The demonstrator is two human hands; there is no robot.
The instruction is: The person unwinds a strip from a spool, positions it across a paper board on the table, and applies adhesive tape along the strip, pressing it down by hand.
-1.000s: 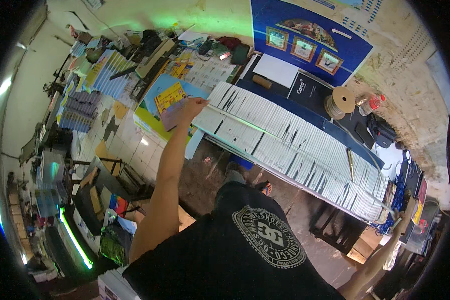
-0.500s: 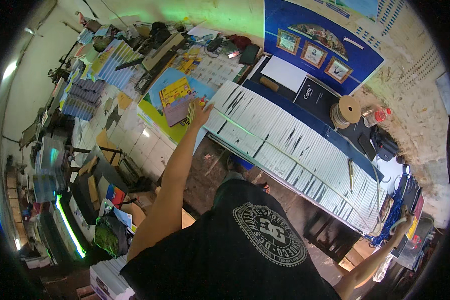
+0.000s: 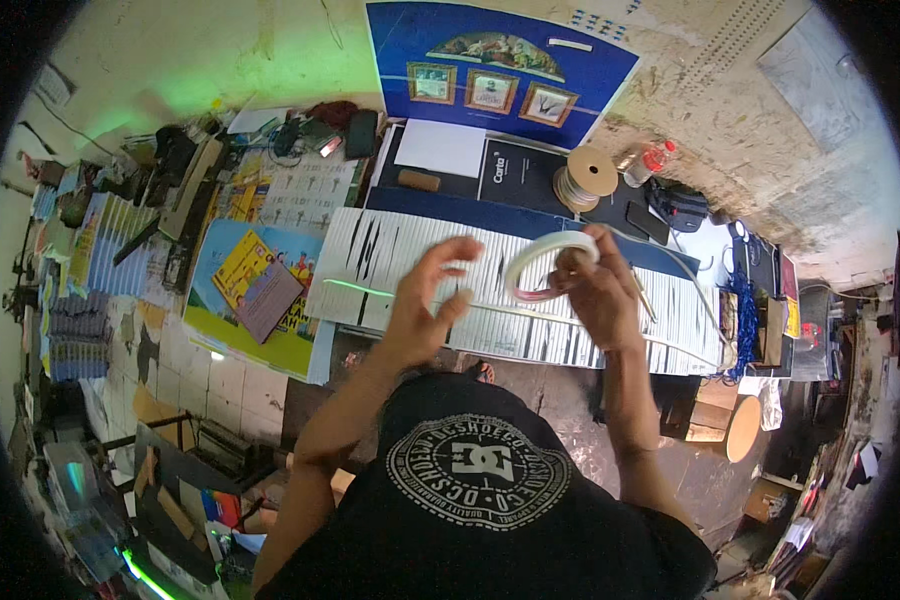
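Stained wall behind, right grip pinches white ring-shaped tape roll, left grip spread, both partly hiding packed white booklets.

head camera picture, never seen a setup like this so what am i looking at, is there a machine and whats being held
There is no machine, just a person's two bare hands. A wide fisheye camera worn on the head looks down, so edges bend and the black shirt fills the lower middle. The right hand holds a pale ring, probably a roll of tape. The left hand is raised, looking empty. Below them lies a long packed row of what look like booklets, with a pale strip along it. Behind are a spool and a red-capped bottle; leftward lies a yellow and purple booklet.
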